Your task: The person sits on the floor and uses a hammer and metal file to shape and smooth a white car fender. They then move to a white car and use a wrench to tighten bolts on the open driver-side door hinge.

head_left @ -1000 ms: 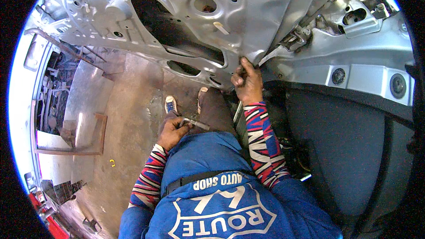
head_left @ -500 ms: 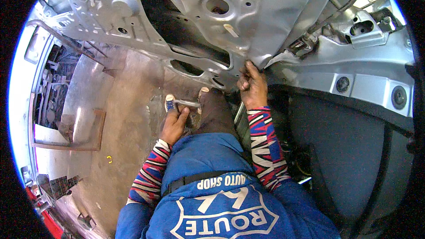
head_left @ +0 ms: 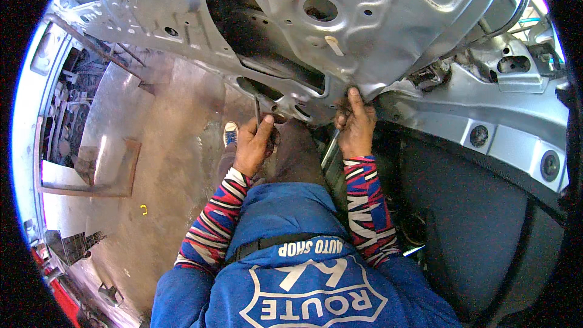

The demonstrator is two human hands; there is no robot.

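Observation:
The bare silver car door panel (head_left: 388,36), with its cut-outs and small holes, fills the far side. In my left hand (head_left: 254,144), closed fingers hold a metal rod-like tool (head_left: 257,109). Its thin shaft points up toward the panel's lower edge, beside the smaller oval opening (head_left: 261,88); whether it touches the metal cannot be made out. At the panel's lower right corner, my right hand (head_left: 358,129) is closed on the edge. The thumb lies on the face of the panel, while the other fingers curl below it, partly hidden.
A silver door sill and pillar (head_left: 455,112) run off to the right, above a dark grey panel (head_left: 480,218). On the left lies a worn floor (head_left: 170,164) with a small yellow piece (head_left: 144,209). A rusty-edged metal sheet (head_left: 85,182) stands farther left.
My left hand has risen toward the panel, turning the metal tool from nearly level to upright. My right hand stays at the lower corner. The whole view has shifted slightly.

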